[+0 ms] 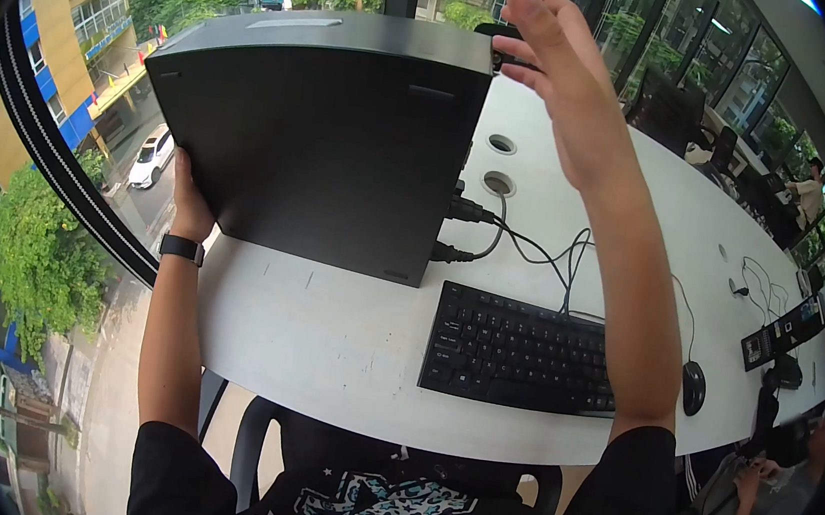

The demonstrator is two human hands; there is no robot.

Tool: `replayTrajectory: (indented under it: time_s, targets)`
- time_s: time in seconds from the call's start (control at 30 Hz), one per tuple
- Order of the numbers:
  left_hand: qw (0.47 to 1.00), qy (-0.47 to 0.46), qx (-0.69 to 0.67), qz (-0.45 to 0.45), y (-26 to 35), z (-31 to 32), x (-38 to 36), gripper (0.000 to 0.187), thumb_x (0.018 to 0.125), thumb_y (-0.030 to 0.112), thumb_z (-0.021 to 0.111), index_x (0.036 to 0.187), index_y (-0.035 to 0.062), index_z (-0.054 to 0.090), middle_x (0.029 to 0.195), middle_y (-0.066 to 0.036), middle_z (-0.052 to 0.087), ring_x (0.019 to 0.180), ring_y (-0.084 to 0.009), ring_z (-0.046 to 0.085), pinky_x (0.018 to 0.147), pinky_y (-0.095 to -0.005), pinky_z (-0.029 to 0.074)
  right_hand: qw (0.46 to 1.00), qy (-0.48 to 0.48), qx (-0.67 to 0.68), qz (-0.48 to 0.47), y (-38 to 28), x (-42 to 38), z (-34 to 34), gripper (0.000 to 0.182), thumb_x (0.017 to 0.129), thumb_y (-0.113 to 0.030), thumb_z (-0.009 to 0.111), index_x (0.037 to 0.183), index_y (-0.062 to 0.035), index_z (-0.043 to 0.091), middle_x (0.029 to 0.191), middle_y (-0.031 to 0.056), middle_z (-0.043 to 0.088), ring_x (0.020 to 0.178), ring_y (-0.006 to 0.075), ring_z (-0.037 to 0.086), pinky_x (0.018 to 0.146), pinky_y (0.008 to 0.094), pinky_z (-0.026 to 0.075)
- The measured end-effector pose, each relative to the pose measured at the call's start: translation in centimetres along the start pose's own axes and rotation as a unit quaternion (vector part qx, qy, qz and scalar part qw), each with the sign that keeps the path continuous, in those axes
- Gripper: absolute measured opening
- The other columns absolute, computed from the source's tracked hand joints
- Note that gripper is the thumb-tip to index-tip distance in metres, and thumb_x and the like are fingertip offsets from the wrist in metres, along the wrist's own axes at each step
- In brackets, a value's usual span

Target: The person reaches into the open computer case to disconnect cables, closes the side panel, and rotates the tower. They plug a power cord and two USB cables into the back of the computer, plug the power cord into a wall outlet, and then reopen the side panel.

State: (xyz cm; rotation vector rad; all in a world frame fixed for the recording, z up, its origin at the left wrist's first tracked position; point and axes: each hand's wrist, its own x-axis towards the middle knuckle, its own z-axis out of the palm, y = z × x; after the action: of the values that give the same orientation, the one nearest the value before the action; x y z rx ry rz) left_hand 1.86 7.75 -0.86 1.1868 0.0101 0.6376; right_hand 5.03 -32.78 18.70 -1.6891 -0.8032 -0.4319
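The left hand [189,202] presses flat against the left side of the black computer case [320,137], which stands on the white table [323,339]; the fingers are hidden behind the case, so its grip cannot be told. The right hand [554,61] is raised over the back top corner of the case, fingers loosely spread, holding nothing. Below the right arm, cables [524,244] run from the back of the case toward a black keyboard [513,354] and a mouse [694,386].
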Motion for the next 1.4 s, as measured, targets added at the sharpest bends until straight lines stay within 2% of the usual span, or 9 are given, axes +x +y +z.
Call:
replayTrajectory:
  time_s: [0.17, 0.33, 0.43, 0.73, 0.87, 1.13, 1.2, 1.23, 1.4]
  targets:
    - [0.996, -0.085, -0.017, -0.027, 0.2, -0.5, 0.4, 0.088, 0.099, 0.070, 0.043, 0.155, 0.0020, 0.036, 0.152, -0.015, 0.048, 0.138, -0.0282, 0.048, 0.118, -0.0399, 0.036, 0.994, 0.077, 0.054, 0.060, 0.7, -0.3, 5.5, 0.116, 0.079, -0.078, 0.068, 0.151, 0.0031, 0.028, 0.140, 0.0251, 0.050, 0.138, 0.0356, 0.043, 0.117, 0.0502, 0.031]
    - [0.997, -0.064, 0.010, -0.034, 0.9, 0.3, -0.6, 0.085, 0.100, 0.069, 0.043, 0.154, 0.0037, 0.038, 0.153, -0.013, 0.047, 0.139, -0.0260, 0.047, 0.119, -0.0382, 0.034, 0.965, 0.101, 0.227, 0.081, 2.4, 1.7, 6.1, 0.038, 0.095, -0.032, 0.059, 0.116, -0.0009, 0.066, 0.115, 0.0084, 0.063, 0.112, 0.0184, 0.054, 0.099, 0.0339, 0.042]
    - [0.996, -0.070, 0.056, -0.026, 0.9, 0.4, -1.3, 0.091, 0.098, 0.071, 0.044, 0.155, 0.0000, 0.036, 0.155, -0.015, 0.044, 0.141, -0.0262, 0.044, 0.120, -0.0364, 0.031, 0.951, 0.084, 0.280, 0.098, 4.3, 4.1, 5.5, 0.030, 0.095, -0.025, 0.053, 0.106, -0.0029, 0.070, 0.108, 0.0075, 0.065, 0.111, 0.0180, 0.055, 0.100, 0.0332, 0.042]
    - [0.994, -0.032, 0.100, 0.017, 2.9, 2.6, -6.5, 0.087, 0.102, 0.065, 0.044, 0.157, -0.0016, 0.032, 0.160, -0.012, 0.038, 0.147, -0.0230, 0.036, 0.122, -0.0346, 0.026, 0.955, 0.026, 0.286, 0.081, 8.4, 7.3, 4.6, 0.034, 0.095, -0.028, 0.051, 0.105, -0.0047, 0.073, 0.108, 0.0083, 0.065, 0.105, 0.0201, 0.058, 0.098, 0.0324, 0.042]
    - [0.982, -0.053, 0.155, 0.089, 3.6, 2.6, -7.7, 0.079, 0.103, 0.060, 0.044, 0.156, 0.0031, 0.032, 0.155, -0.014, 0.041, 0.146, -0.0245, 0.036, 0.122, -0.0375, 0.024, 0.981, 0.099, 0.139, 0.096, 8.1, 6.6, 4.2, 0.060, 0.099, -0.048, 0.051, 0.139, -0.0040, 0.057, 0.135, 0.0143, 0.057, 0.129, 0.0272, 0.050, 0.112, 0.0387, 0.035]
    - [0.939, -0.193, 0.283, 0.022, 4.9, 0.3, -8.6, 0.115, 0.077, 0.049, 0.081, 0.159, -0.0014, 0.019, 0.155, -0.021, 0.038, 0.146, -0.0313, 0.035, 0.121, -0.0405, 0.028, 0.975, 0.110, 0.131, 0.140, 6.3, 1.1, 7.1, 0.098, 0.097, -0.079, 0.034, 0.157, -0.0019, 0.035, 0.162, 0.0210, 0.035, 0.153, 0.0323, 0.028, 0.124, 0.0418, 0.020]
    - [0.918, -0.190, 0.348, 0.003, 5.5, 1.0, -8.4, 0.112, 0.082, 0.046, 0.078, 0.161, -0.0034, 0.016, 0.163, -0.020, 0.028, 0.152, -0.0307, 0.026, 0.125, -0.0393, 0.018, 0.966, 0.191, 0.099, 0.146, 6.6, 1.4, 7.9, 0.091, 0.097, -0.077, 0.036, 0.142, -0.0003, 0.055, 0.143, 0.0203, 0.056, 0.138, 0.0308, 0.048, 0.117, 0.0394, 0.032]
    - [0.916, -0.192, 0.351, 0.002, 5.5, 1.1, -8.8, 0.112, 0.082, 0.046, 0.078, 0.161, -0.0034, 0.016, 0.163, -0.020, 0.028, 0.152, -0.0307, 0.026, 0.125, -0.0393, 0.018, 0.951, 0.274, 0.085, 0.120, 6.6, 1.7, 9.0, 0.083, 0.099, -0.075, 0.037, 0.106, 0.0011, 0.070, 0.105, 0.0160, 0.069, 0.104, 0.0279, 0.062, 0.098, 0.0394, 0.043]
    - [0.930, -0.146, 0.334, 0.051, 5.7, 3.4, -13.0, 0.091, 0.085, 0.029, 0.083, 0.148, -0.0042, 0.027, 0.141, -0.024, 0.049, 0.131, -0.0308, 0.051, 0.113, -0.0389, 0.040, 0.953, 0.274, 0.053, 0.118, 9.2, 3.4, 8.3, 0.082, 0.101, -0.073, 0.034, 0.079, 0.0009, 0.060, 0.079, 0.0138, 0.062, 0.078, 0.0250, 0.055, 0.079, 0.0414, 0.043]
